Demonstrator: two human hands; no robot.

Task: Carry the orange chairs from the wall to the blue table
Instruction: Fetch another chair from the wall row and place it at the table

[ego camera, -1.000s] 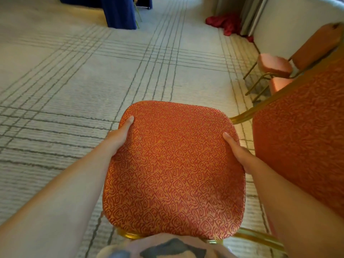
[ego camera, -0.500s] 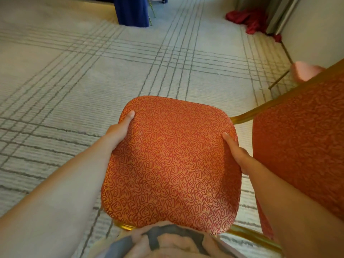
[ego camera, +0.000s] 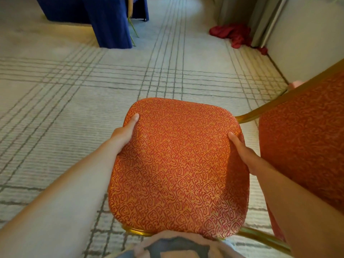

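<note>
Your left hand (ego camera: 123, 134) and right hand (ego camera: 242, 151) grasp opposite edges of the orange chair (ego camera: 176, 164) seat, thumbs on top. Ahead stands the blue table (ego camera: 104, 19) on striped carpet (ego camera: 55, 108).

Quick count: one orange chair (ego camera: 178, 164) up close and two hands on it, left hand (ego camera: 123, 135) and right hand (ego camera: 243, 153). Farther off there's one blue table (ego camera: 109, 21), one gold-legged chair (ego camera: 133, 31) and one red cloth heap (ego camera: 230, 33). One pink bit (ego camera: 296, 84) at the right might be a second chair, can't tell.
</note>
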